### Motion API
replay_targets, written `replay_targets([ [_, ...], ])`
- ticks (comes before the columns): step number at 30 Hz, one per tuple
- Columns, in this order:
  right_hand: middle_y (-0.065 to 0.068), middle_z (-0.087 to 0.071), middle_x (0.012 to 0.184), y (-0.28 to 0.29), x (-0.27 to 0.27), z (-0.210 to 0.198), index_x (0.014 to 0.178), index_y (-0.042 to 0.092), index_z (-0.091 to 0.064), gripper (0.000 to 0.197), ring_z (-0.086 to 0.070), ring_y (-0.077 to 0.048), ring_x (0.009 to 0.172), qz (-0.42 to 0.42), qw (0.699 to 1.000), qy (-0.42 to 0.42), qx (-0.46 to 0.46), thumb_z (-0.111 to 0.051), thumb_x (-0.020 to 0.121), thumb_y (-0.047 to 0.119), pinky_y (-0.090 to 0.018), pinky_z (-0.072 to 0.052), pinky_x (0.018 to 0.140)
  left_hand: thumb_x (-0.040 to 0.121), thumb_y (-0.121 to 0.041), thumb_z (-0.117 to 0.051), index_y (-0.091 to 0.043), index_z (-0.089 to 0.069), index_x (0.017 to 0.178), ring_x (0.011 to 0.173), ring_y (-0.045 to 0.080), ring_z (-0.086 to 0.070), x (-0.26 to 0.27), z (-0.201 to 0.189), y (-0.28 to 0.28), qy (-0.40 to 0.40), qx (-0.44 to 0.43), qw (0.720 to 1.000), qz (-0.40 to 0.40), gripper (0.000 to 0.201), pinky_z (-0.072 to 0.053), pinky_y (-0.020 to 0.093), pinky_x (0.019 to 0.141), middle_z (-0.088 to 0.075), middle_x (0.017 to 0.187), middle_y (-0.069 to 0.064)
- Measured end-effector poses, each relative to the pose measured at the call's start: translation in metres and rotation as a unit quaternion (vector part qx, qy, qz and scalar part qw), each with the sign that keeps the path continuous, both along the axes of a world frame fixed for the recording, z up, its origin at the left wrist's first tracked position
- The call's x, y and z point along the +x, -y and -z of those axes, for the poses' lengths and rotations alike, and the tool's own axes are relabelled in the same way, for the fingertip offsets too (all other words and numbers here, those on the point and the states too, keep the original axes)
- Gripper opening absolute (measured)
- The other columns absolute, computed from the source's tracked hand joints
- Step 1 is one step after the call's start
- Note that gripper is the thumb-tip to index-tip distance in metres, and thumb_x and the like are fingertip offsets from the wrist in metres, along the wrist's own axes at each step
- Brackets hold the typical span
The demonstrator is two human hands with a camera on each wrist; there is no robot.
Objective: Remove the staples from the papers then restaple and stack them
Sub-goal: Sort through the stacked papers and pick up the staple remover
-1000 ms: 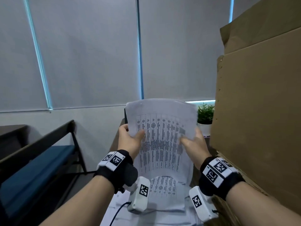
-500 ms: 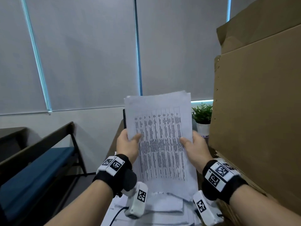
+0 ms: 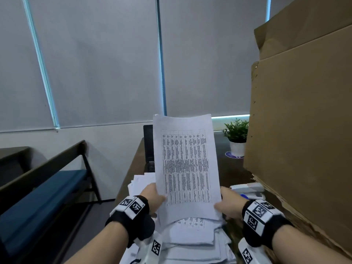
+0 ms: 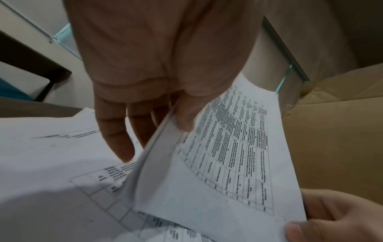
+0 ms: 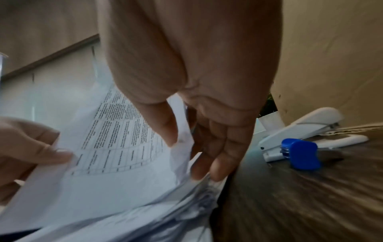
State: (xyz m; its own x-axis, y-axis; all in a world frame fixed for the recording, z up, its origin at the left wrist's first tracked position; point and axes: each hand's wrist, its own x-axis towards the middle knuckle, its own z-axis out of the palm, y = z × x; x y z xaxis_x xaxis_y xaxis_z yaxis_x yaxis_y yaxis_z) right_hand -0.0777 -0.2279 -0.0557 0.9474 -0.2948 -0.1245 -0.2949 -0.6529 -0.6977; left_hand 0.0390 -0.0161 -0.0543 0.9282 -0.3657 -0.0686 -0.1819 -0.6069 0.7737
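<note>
I hold a set of printed sheets [image 3: 185,164] upright over the desk, its lower edge near the pile of papers [image 3: 190,237]. My left hand [image 3: 152,197] pinches its left edge, thumb in front and fingers behind, as the left wrist view shows on the sheets [image 4: 228,163]. My right hand [image 3: 227,203] pinches the right edge, thumb on the printed face [image 5: 124,139]. A white stapler [image 3: 247,187] and a blue staple remover [image 5: 300,152] lie on the desk just right of my right hand.
A large cardboard box [image 3: 304,130] stands close on the right. A small potted plant [image 3: 237,138] sits at the back of the dark wooden desk [image 3: 232,168]. A black device [image 3: 148,147] stands behind the sheets. A blue-cushioned bench [image 3: 42,191] is to the left.
The sheets were bowed and held high; now they are flat and lower, near the pile. Both hands slid down to the lower edges, and the view tilted down, revealing the stapler.
</note>
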Motion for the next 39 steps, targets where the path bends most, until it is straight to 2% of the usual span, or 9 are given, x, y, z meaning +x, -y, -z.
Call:
replay_targets([
  [3, -0.014, -0.067, 0.097, 0.006, 0.006, 0.004, 0.113, 0.008, -0.057, 0.024, -0.066, -0.018, 0.066, 0.038, 0.999, -0.018, 0.01, -0.048, 0.094, -0.002, -0.03, -0.059, 0.059, 0.086, -0.009, -0.058, -0.013, -0.068, 0.102, 0.088, 0.023, -0.068, 0.005, -0.003, -0.003, 0.019, 0.036, 0.999, 0.002, 0.019, -0.059, 0.039, 0.078, -0.072, 0.101, 0.007],
  [6, -0.015, -0.068, 0.08, 0.012, 0.014, -0.003, 0.103, 0.009, -0.059, 0.025, -0.064, -0.021, 0.056, 0.07, 0.997, 0.01, 0.037, -0.044, 0.093, -0.007, -0.029, -0.052, 0.047, 0.088, -0.013, -0.062, -0.015, -0.067, 0.097, 0.067, 0.006, -0.054, 0.011, -0.013, -0.004, 0.051, 0.067, 0.996, -0.026, 0.011, -0.045, 0.019, 0.06, -0.065, 0.086, -0.003],
  [11, -0.016, -0.067, 0.088, 0.033, 0.042, -0.013, 0.097, 0.004, -0.066, 0.024, -0.061, -0.016, 0.049, 0.142, 0.983, 0.047, 0.108, -0.046, 0.092, -0.01, -0.024, -0.051, 0.045, 0.092, 0.003, -0.055, -0.004, -0.053, 0.077, 0.05, 0.023, -0.06, 0.023, -0.025, 0.014, -0.039, -0.066, 0.995, -0.057, 0.017, -0.044, 0.021, 0.032, -0.061, 0.072, 0.016],
  [20, -0.012, -0.065, 0.082, 0.095, 0.108, 0.009, 0.095, 0.009, -0.056, 0.018, -0.067, -0.023, 0.059, 0.269, 0.944, 0.102, 0.16, -0.054, 0.091, -0.008, -0.031, -0.057, 0.052, 0.093, -0.001, -0.053, -0.005, -0.054, 0.075, 0.035, 0.017, -0.059, 0.097, -0.005, 0.091, -0.064, -0.122, 0.989, -0.054, 0.019, -0.046, 0.02, 0.036, -0.064, 0.068, 0.018],
  [25, -0.013, -0.062, 0.073, 0.124, 0.125, 0.018, 0.079, 0.005, -0.059, 0.019, -0.062, -0.022, 0.047, 0.291, 0.942, 0.101, 0.131, -0.05, 0.092, -0.006, -0.025, -0.051, 0.039, 0.093, 0.0, -0.054, -0.002, -0.054, 0.068, 0.039, 0.02, -0.061, 0.123, 0.01, 0.133, -0.085, -0.113, 0.989, -0.03, 0.025, -0.05, 0.023, 0.038, -0.069, 0.061, 0.014],
  [30, -0.016, -0.065, 0.077, 0.151, 0.129, 0.02, 0.077, 0.007, -0.058, 0.015, -0.065, -0.025, 0.062, 0.261, 0.955, 0.094, 0.1, -0.056, 0.088, -0.003, -0.031, -0.058, 0.058, 0.095, -0.004, -0.055, 0.001, -0.063, 0.085, 0.037, 0.015, -0.059, 0.128, 0.013, 0.163, -0.105, -0.123, 0.987, -0.001, 0.014, -0.05, 0.022, 0.039, -0.067, 0.067, 0.015],
  [34, -0.015, -0.066, 0.072, 0.165, 0.132, 0.023, 0.085, -0.007, -0.063, 0.01, -0.069, -0.033, 0.067, 0.299, 0.941, 0.118, 0.107, -0.053, 0.086, -0.007, -0.042, -0.061, 0.067, 0.095, -0.002, -0.054, 0.008, -0.061, 0.099, 0.041, 0.019, -0.063, 0.129, 0.015, 0.183, -0.117, -0.144, 0.983, 0.009, 0.013, -0.053, 0.025, 0.04, -0.069, 0.077, 0.02],
  [36, -0.015, -0.064, 0.068, 0.168, 0.132, 0.029, 0.094, -0.014, -0.063, 0.022, -0.068, -0.038, 0.072, 0.304, 0.944, 0.117, 0.051, -0.055, 0.078, -0.002, -0.046, -0.059, 0.072, 0.091, 0.005, -0.052, 0.008, -0.063, 0.094, 0.042, 0.021, -0.065, 0.129, 0.019, 0.187, -0.122, -0.142, 0.982, 0.002, 0.011, -0.054, 0.027, 0.042, -0.071, 0.071, 0.017],
  [39, -0.011, -0.067, 0.104, 0.159, 0.119, 0.028, 0.112, 0.007, -0.063, 0.035, -0.063, -0.031, 0.097, 0.28, 0.956, 0.071, -0.056, -0.061, 0.078, 0.014, -0.038, -0.053, 0.086, 0.088, 0.01, -0.055, -0.001, -0.056, 0.078, 0.041, 0.015, -0.064, 0.132, 0.028, 0.187, -0.114, -0.169, 0.979, -0.029, 0.014, -0.057, 0.03, 0.05, -0.067, 0.074, 0.015],
])
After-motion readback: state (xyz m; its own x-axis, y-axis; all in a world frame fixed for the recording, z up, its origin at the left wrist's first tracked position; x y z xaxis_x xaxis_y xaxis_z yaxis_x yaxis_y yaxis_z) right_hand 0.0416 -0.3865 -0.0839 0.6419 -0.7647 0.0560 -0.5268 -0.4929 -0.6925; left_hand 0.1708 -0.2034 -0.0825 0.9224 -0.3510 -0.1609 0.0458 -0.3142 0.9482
